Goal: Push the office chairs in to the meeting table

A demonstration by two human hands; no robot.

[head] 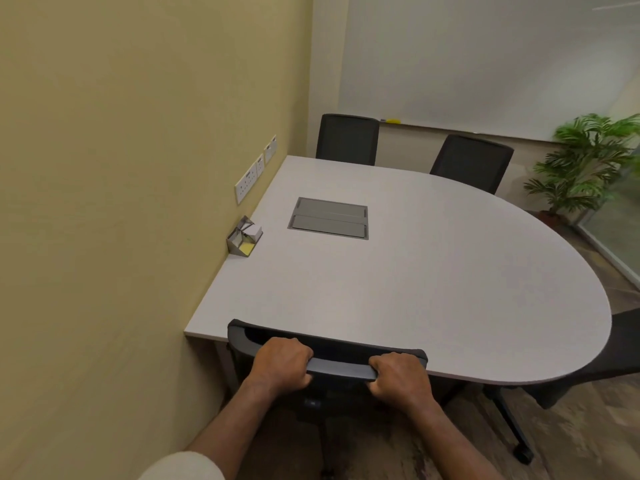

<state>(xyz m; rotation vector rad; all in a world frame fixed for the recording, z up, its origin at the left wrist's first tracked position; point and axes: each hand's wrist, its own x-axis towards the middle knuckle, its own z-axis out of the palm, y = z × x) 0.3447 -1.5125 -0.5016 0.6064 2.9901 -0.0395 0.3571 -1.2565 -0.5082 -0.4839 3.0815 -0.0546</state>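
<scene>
A black mesh-backed office chair (332,344) stands at the near straight edge of the meeting bench (433,271), its backrest top overlapping the bench edge in the view. The left hand (282,365) is clamped on the top rail of the backrest, fingers curled over it; the right hand (398,377) grips the same rail further right, fingers also wrapped round it. Both forearms reach in from the bottom of the view, and a pale sleeve (183,467) shows at the lower left.

The bench is pale grey, straight on the side set against the yellow-green wall (121,168) at left and rounded on the right. A grey cable hatch (329,218) is set into its top. Near the wall on the bench sits a small metal holder (244,237) with white and yellow notes.

Two more black chairs stand at the far edge: the far-left chair (347,138) and the far-right chair (472,162), both close against the bench. A fourth chair (620,351) is partly seen at the right, by the rounded end.

White wall sockets (249,178) line the wall beside the bench. A whiteboard (485,57) covers the far wall, and a potted palm (585,164) stands in the right corner. The floor (571,438) is wood-patterned.
</scene>
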